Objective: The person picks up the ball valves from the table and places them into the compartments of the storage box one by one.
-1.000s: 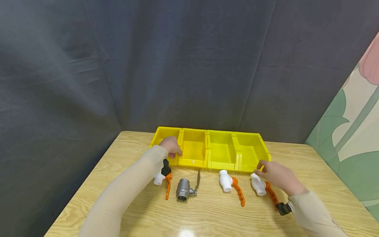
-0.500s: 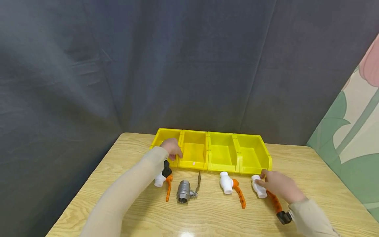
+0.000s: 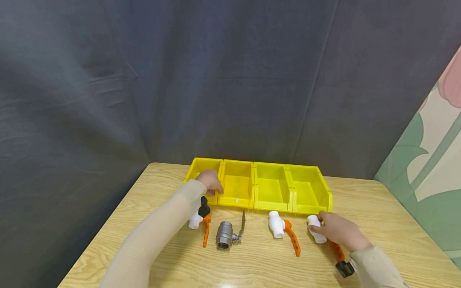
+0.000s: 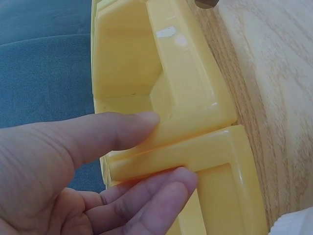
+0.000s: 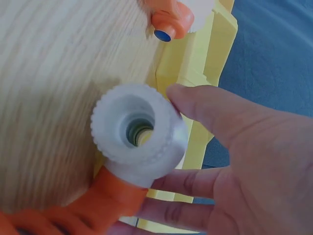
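Observation:
My left hand point(image 3: 209, 182) straddles the adjoining walls of the two leftmost yellow bins point(image 4: 195, 112), thumb on one side and fingers on the other, pinching the divider. My right hand point(image 3: 340, 230) grips a white plastic ball valve point(image 3: 317, 229) by its body. In the right wrist view, the thumb lies against the valve's white body point(image 5: 168, 142) and the fingers reach behind it. The valve's round bore faces that camera. Its orange lever point(image 3: 338, 252) runs toward the wrist, partly hidden under the hand.
Four yellow bins, several in a row, stand at the table's back. Before them lie another white ball valve point(image 3: 276, 225) with an orange lever, a metal ball valve point(image 3: 225, 236), and a third white one point(image 3: 195, 221) partly behind the left sleeve. A dark curtain point(image 3: 230, 80) hangs behind.
My right hand has closed in on the rightmost white valve, its thumb and fingers coming round the body, and the valve has turned slightly. The left hand has stayed at the bins.

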A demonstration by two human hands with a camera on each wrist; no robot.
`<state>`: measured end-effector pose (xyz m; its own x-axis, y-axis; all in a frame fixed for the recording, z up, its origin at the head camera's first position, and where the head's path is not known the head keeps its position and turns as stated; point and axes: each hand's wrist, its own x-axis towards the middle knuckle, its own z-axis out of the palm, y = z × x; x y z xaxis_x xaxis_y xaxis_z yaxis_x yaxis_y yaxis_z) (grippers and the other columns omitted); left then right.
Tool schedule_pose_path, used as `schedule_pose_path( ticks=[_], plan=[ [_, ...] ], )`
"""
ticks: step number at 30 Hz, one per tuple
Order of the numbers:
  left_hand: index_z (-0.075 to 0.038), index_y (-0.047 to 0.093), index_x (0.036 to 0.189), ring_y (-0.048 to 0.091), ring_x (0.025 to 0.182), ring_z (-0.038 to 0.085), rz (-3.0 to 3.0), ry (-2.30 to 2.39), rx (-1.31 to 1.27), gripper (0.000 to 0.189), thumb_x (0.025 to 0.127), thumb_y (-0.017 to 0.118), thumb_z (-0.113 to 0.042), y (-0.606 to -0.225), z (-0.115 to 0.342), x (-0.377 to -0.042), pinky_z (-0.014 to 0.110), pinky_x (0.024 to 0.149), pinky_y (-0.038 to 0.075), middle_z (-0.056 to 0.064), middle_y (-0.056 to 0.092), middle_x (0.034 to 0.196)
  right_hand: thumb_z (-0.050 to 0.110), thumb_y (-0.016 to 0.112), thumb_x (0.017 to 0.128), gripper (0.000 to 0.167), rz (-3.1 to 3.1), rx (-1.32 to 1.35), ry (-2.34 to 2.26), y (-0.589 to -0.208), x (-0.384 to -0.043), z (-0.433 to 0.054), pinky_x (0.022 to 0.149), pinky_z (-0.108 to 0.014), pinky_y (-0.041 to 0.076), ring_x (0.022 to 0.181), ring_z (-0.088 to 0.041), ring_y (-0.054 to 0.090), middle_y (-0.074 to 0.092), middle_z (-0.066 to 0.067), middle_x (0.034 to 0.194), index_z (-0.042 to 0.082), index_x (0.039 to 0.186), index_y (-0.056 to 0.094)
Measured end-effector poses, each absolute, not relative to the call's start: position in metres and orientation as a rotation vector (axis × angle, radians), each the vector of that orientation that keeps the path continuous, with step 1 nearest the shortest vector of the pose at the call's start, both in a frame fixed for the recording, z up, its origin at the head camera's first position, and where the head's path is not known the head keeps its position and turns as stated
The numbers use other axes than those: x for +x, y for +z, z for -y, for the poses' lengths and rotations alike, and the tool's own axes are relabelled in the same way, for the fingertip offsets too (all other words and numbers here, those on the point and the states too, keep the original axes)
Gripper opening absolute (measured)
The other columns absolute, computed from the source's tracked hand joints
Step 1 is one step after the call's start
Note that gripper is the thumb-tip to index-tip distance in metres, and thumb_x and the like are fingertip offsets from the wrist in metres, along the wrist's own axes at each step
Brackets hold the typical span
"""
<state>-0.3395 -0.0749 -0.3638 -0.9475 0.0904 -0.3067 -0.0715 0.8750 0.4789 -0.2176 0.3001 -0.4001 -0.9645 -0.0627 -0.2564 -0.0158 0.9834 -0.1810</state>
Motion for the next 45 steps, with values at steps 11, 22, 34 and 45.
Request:
schedule_pose_path(
  ticks=[11,22,34,45],
  plan=[
    [-0.001,0.064,0.090,0.055,0.047,0.016,-2.723,0.718,0.000,0.027,0.077,0.081,-0.018,-0.3652,0.0738,-0.3415,0.035,0.072,0.059,0.005,0.054,0.059,0.055,0.069,0.082,0.069,-2.869,-0.096,-0.317,-0.4065,-0.2195,-0.3000,0.067,-0.038,0.046,0.074,-0.021,0.052,0.061,-0.006,0.088,-0.005,0.114,0.056],
    [-0.001,0.064,0.090,0.056,0.048,0.016,-2.720,0.727,0.003,0.026,0.077,0.081,-0.017,-0.3635,0.0739,-0.3386,0.034,0.073,0.059,0.005,0.054,0.061,0.052,0.075,0.077,0.068,-2.873,-0.107,-0.371,-0.4086,-0.2184,-0.2989,0.068,-0.037,0.045,0.073,-0.020,0.051,0.058,-0.005,0.084,-0.004,0.110,0.058],
    [-0.001,0.064,0.093,0.057,0.049,0.016,-2.716,0.730,0.005,0.028,0.078,0.081,-0.017,-0.3626,0.0740,-0.3391,0.034,0.071,0.059,0.006,0.055,0.062,0.050,0.074,0.078,0.055,-2.865,-0.095,-0.387,-0.4091,-0.2185,-0.2993,0.059,-0.030,0.040,0.065,-0.017,0.048,0.052,-0.003,0.074,0.001,0.098,0.059],
    [-0.001,0.064,0.089,0.056,0.047,0.016,-2.719,0.713,0.003,0.026,0.077,0.081,-0.017,-0.3630,0.0738,-0.3394,0.031,0.065,0.058,0.005,0.053,0.060,0.050,0.074,0.079,0.054,-2.854,-0.094,-0.414,-0.4090,-0.2175,-0.2996,0.057,-0.030,0.040,0.063,-0.017,0.048,0.052,-0.003,0.073,0.001,0.097,0.059]
  ],
)
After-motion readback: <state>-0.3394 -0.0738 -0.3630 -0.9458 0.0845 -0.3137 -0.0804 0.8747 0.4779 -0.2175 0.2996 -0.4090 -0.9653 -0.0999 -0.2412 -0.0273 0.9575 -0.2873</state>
